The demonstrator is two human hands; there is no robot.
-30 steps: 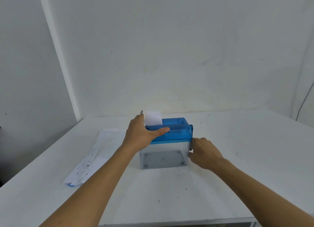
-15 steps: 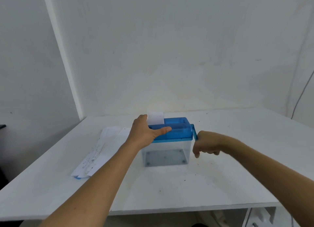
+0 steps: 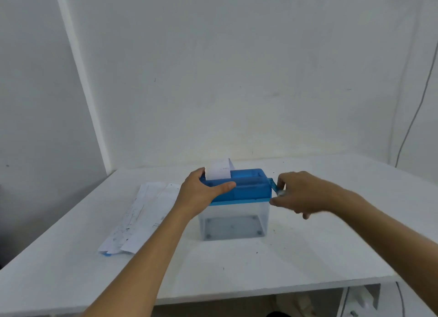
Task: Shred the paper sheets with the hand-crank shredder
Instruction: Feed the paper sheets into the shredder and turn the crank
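Centrally on the white table [image 3: 308, 257] stands the hand-crank shredder [image 3: 237, 198] — blue top over a clear bin whose bottom shows bare. A white paper sheet [image 3: 218, 169] sticks upright out of the slot at the top's 10 o'clock corner. The left hand [image 3: 201, 193] lies over the top's left end, palm down, thumb stretched along the near edge, fingers curled over the far side just beside the sheet. At the shredder's 3 o'clock, the right hand [image 3: 301, 191] pinches the crank handle [image 3: 275, 186] between thumb and fingers — its outline is motion-blurred. More paper sheets [image 3: 142, 217] lie flat at 9 o'clock, apart from the bin.
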